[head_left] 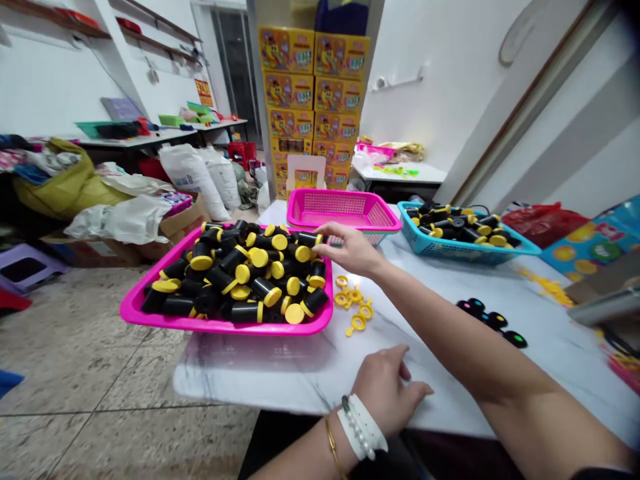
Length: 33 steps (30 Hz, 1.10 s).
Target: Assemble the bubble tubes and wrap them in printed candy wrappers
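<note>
Left hand has fingers loosely parted while right hand pinches a black canister.

The cylinders and basket look like glossy plastic, the tabletop smooth.

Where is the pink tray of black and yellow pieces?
In the head view, the pink tray is left of centre on the table, the right hand at its far right corner, yellow rings beside it.

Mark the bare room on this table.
Bare: the tabletop strip between the heaped pink tray and the near edge; also a patch bordered by the right forearm, blue basket and black discs. Crowded: that tray, full of canisters, and yellow rings alongside.
</note>
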Tool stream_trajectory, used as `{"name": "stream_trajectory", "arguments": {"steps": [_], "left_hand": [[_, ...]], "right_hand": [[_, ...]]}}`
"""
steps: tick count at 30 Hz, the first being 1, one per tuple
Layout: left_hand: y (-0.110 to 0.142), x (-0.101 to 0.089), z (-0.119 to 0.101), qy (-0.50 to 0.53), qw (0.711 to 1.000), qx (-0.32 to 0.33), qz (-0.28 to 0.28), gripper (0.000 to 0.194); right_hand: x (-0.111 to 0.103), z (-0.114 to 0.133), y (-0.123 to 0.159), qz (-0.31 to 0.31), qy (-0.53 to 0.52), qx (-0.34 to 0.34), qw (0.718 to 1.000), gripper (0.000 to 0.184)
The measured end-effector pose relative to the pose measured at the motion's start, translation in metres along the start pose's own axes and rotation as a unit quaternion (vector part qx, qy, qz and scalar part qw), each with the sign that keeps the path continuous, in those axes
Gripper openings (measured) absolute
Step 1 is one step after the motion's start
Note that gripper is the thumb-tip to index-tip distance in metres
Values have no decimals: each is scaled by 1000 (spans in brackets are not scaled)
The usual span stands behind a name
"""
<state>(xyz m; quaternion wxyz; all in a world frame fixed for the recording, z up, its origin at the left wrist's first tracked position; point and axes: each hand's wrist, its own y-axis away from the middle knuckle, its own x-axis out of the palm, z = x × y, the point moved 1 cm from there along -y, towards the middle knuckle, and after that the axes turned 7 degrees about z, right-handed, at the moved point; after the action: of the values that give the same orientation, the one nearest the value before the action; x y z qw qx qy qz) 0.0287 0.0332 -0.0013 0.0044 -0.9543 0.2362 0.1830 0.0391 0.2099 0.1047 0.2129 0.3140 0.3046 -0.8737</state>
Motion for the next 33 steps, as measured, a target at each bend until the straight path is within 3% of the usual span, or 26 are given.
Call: {"name": "stream_trajectory", "arguments": {"steps": [3,5,8,12,14,16,19,22,25,27,29,31,33], "left_hand": [[-2,0,2,-6,1000,13,7,52],[-2,1,3,-6,1000,22,12,53],[-2,1,3,-11,999,33,13,52],[-2,0,2,-44,997,59,18,43],[-3,0,1,-70,994,73,27,38],[-3,2,0,-104,990,85,34,35],[-4,5,-1,-158,982,102,34,32],[-4,8,-2,-196,974,107,23,32],[-1,8,-5,-201,974,102,20,31],[2,7,-7,-179,979,99,20,32],[5,5,-10,-152,984,93,9,38],[7,0,-12,-132,987,86,-22,54],[10,-6,-12,-120,987,86,-64,68]], "right_hand": [[-7,-8,18,-19,3,-8,1000,38],[-19,-11,48,-45,10,7,999,35],[-39,-10,117,-77,56,83,992,23],[-60,1,230,-77,142,168,973,13],[-71,1,278,-147,205,223,942,13],[-81,-5,310,-228,284,278,889,16],[-86,-24,323,-265,391,301,828,30],[-80,-45,310,-205,478,313,795,40],[-73,-56,295,-145,544,331,757,32],[-70,-55,291,-146,559,334,745,26],[-65,-47,289,-162,527,316,772,22],[-57,-31,285,-161,445,260,842,19],[-44,-9,277,-107,344,173,917,17]]}}
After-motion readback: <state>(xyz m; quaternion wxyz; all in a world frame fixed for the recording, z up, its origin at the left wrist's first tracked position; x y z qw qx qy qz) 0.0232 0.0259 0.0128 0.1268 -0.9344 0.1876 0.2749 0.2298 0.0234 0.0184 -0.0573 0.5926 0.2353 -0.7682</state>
